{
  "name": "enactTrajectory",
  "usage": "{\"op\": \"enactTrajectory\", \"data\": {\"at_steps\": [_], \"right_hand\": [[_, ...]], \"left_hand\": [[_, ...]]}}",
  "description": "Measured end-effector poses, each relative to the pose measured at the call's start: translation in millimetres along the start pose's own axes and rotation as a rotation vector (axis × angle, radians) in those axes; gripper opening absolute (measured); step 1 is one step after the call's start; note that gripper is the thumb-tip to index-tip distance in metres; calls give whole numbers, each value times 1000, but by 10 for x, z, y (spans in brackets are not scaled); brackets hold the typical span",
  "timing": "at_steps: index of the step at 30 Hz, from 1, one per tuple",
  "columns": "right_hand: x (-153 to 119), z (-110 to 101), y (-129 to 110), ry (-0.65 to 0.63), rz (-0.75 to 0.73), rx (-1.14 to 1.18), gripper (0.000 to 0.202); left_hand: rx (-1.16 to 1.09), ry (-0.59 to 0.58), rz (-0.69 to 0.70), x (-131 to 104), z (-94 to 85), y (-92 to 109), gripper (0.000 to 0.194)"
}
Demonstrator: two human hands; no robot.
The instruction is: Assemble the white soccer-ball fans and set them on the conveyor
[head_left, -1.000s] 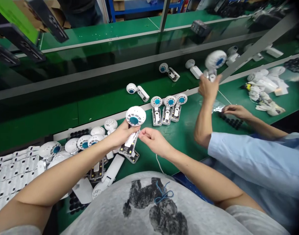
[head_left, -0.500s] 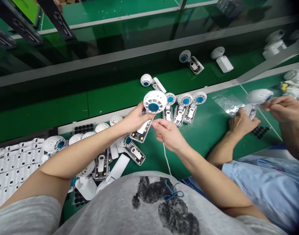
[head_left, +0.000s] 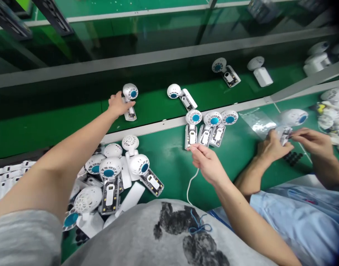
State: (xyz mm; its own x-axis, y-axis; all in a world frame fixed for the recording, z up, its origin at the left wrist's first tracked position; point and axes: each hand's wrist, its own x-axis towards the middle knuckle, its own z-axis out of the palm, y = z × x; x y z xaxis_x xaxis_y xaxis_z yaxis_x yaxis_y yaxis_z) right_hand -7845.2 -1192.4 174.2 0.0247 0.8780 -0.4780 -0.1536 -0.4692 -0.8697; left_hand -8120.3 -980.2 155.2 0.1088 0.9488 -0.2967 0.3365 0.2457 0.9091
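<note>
Over the green conveyor belt (head_left: pixel 152 105), my left hand (head_left: pixel 120 105) has its fingers around a white fan-like device (head_left: pixel 130 91) with a blue centre and a clear-cased body. The device rests upright in line with the belt's near part. My right hand (head_left: pixel 204 159) is closed in a pinch on a white cable (head_left: pixel 190 181), its fingertips near the lower end of one device (head_left: pixel 191 136). That device stands in a row with two similar ones (head_left: pixel 204 136) (head_left: pixel 218 135) along the bench's back edge.
A pile of white devices (head_left: pixel 110 168) lies at the left, beside rows of white parts (head_left: pixel 8 177). More devices (head_left: pixel 183 96) sit on the belt. At the right, a person's hands (head_left: pixel 271 147) hold another device (head_left: pixel 294 117) near a clear bag (head_left: pixel 258 122).
My left hand has moved up and left with the device, from above the bench to the belt. My right hand has come away from that device, keeping the cable, and is slightly lower right.
</note>
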Motion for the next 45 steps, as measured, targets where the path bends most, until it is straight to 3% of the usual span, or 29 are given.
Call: {"op": "enactTrajectory", "data": {"at_steps": [2, 4, 6, 8, 10, 15, 19, 21, 24, 27, 31, 36, 38, 41, 43, 45], "right_hand": [[-41, -47, -10, 18, -7, 34, 28], [-89, -66, -1, 17, -12, 62, 27], [-134, -48, 36, -3, -28, 68, 28], [-171, 3, 102, -39, -49, 28, 28], [-197, 75, 191, -96, -59, -75, 30], [-212, 269, 400, -372, -139, -413, 27], [-301, 443, 371, -592, -132, -363, 30], [-434, 534, 269, -629, -175, -249, 30], [-685, 614, 76, -622, -266, -163, 22], [-853, 590, -58, -546, -367, -244, 14], [-897, 511, -107, -322, -324, -338, 13], [-919, 577, -77, -314, -291, -331, 17], [-926, 628, -12, -285, -347, -322, 13], [-895, 667, 145, -192, -372, -240, 8], [-847, 663, 237, -158, -264, -124, 10], [-791, 649, 280, -173, -111, 31, 18]], "left_hand": [[136, 71, 34, -403, -39, 142, 56], [254, -5, 26, -910, -62, 200, 66], [471, -289, 40, -1399, -18, 133, 75], [685, -339, 122, -1751, 89, -14, 76], [823, -292, 237, -1922, 211, -151, 69], [710, -185, 457, -1942, 339, -183, 60], [302, -69, 473, -2002, 470, -61, 58], [-99, -25, 354, -2067, 609, 10, 58], [-720, -13, -17, -2161, 798, 128, 49], [-1030, -134, -274, -2195, 835, 231, 37], [-1202, -270, -213, -2154, 751, 311, 53], [-1280, -377, -191, -2109, 800, 365, 56], [-1256, -293, -289, -2129, 884, 371, 51], [-1152, -22, -471, -2213, 1060, 326, 42], [-1115, 89, -506, -2291, 1195, 257, 37], [-1105, 110, -443, -2362, 1320, 176, 37]]}}
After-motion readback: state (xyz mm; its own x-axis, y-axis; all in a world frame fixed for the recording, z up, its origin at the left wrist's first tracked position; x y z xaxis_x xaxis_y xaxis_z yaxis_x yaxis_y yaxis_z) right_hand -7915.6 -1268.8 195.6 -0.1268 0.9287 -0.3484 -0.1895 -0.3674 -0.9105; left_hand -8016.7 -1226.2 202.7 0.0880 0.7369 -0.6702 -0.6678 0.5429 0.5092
